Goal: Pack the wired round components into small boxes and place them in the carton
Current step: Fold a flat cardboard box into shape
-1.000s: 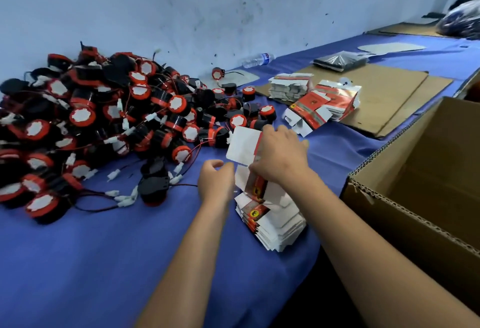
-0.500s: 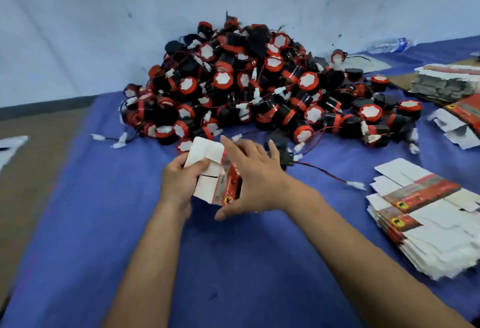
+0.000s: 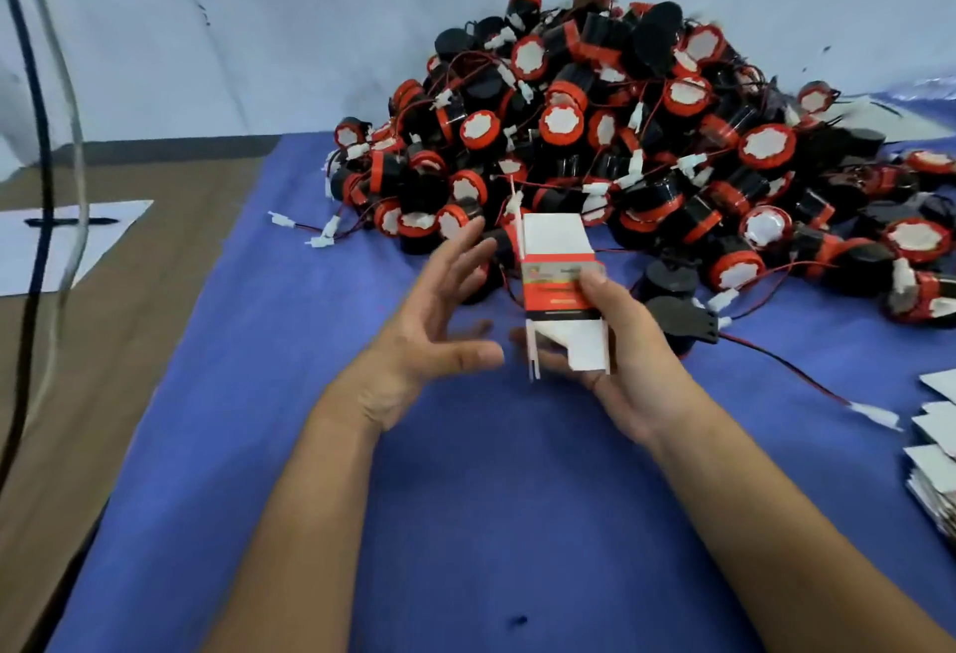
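Note:
A big heap of black and red round components (image 3: 621,135) with thin wires and white plugs lies on the blue cloth (image 3: 465,523) against the wall. My right hand (image 3: 621,357) holds a small red and white box (image 3: 561,290) upright in front of the heap, its white flaps sticking out above and below. Just left of the box my left hand (image 3: 439,321) is open, fingers spread, not touching it. The carton is out of view.
A stack of flat unfolded boxes (image 3: 936,471) pokes in at the right edge. Left of the cloth, brown cardboard (image 3: 103,342) carries a white sheet with a black pen (image 3: 72,223). Two cables (image 3: 46,135) hang down at the far left.
The view has swung left, away from the carton and the flat stack. My left hand has let go of the box and opened. The box now stands upright in my right hand, opened out.

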Action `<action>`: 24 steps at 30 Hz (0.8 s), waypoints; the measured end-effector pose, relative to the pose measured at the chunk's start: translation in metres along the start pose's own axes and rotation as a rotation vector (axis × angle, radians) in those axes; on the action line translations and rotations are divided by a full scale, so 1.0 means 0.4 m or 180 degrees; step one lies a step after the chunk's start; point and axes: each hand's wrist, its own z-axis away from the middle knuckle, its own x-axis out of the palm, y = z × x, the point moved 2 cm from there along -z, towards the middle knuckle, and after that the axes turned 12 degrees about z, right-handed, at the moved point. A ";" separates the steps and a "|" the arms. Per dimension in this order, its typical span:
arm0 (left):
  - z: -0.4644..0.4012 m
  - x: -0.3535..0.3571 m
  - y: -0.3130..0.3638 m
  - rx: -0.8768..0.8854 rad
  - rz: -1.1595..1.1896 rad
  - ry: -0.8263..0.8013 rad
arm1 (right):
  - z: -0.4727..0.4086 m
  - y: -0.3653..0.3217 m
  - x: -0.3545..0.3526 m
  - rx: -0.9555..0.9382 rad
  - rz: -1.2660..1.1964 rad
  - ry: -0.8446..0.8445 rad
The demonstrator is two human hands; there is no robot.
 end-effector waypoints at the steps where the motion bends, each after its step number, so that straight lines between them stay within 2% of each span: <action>1: 0.001 0.017 -0.003 -0.0123 -0.0235 -0.0252 | 0.003 0.002 0.002 0.0210 -0.0220 -0.0144; 3: -0.001 0.055 -0.012 -0.0085 -0.0638 -0.0260 | 0.006 0.003 0.004 0.0445 -0.0340 -0.0461; 5: -0.009 0.082 -0.018 0.0180 -0.0772 0.0059 | 0.006 0.005 0.003 0.0588 -0.0221 -0.0663; 9: -0.015 0.094 -0.009 0.0602 -0.0976 0.0413 | 0.009 -0.005 0.001 0.0893 -0.0204 -0.0720; 14: -0.014 0.095 -0.022 0.0903 -0.1186 0.0533 | 0.014 0.002 0.008 0.0772 -0.0185 -0.0966; 16: -0.017 0.089 -0.024 0.0953 -0.0966 0.0708 | 0.012 0.004 0.012 0.0660 -0.0178 -0.1172; 19: -0.025 0.068 -0.016 0.0947 -0.0108 0.1226 | 0.010 0.004 0.025 0.0483 -0.0217 -0.1387; 22: -0.030 0.070 -0.017 0.0740 0.0815 0.1545 | 0.005 0.022 0.034 0.0196 0.0054 -0.1104; 24: -0.036 0.085 -0.021 0.0576 0.0978 0.1734 | 0.002 0.032 0.042 -0.0019 0.0184 -0.0877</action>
